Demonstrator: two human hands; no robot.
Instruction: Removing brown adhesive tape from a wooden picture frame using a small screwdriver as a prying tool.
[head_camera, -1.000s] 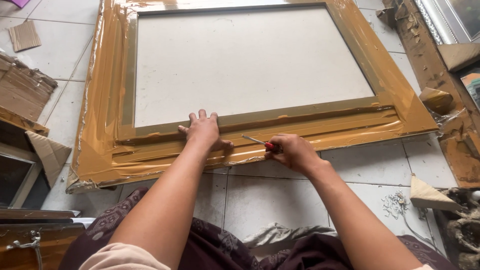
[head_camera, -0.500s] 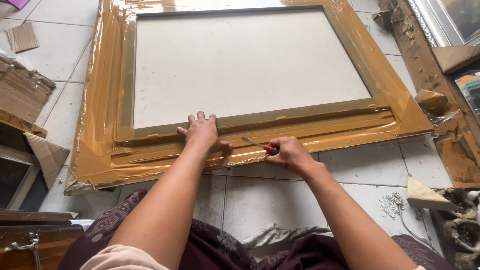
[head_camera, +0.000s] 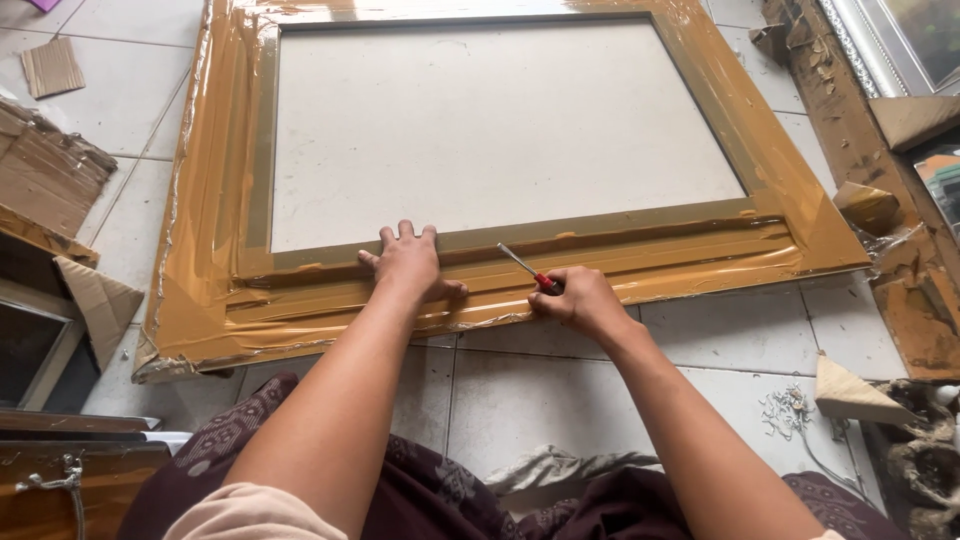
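From the head camera I look down at a large picture frame (head_camera: 500, 275) lying flat on a pale tiled floor (head_camera: 740, 335), its wide moulding wrapped in glossy tan plastic film and its pale backing board (head_camera: 500, 125) facing up.

Compared with half a second ago, the screwdriver (head_camera: 532, 270) in my right hand (head_camera: 578, 300) has swung: its metal shaft now angles more steeply toward the far left, with the tip up near the inner lip of the near rail, where before it lay flatter along the rail. My left hand (head_camera: 408, 262) has not moved.

The left hand lies palm down on the near rail, fingers spread and released, fingertips reaching the olive strip that borders the board, thumb stretched right. The right hand is just right of it, fingers clenched around the red handle, knuckles resting at the near edge of the frame. Both forearms reach in from the near edge over my dark patterned garment (head_camera: 430, 490).

Around the frame: torn cardboard pieces (head_camera: 45, 175) at the left, a dark framed panel (head_camera: 30, 350) near left, a second film-wrapped frame rail (head_camera: 860, 140) running along the right, a cardboard corner protector (head_camera: 850, 392) near right with a small heap of metal staples (head_camera: 785, 408) beside it. Nothing covers the screwdriver's tip.
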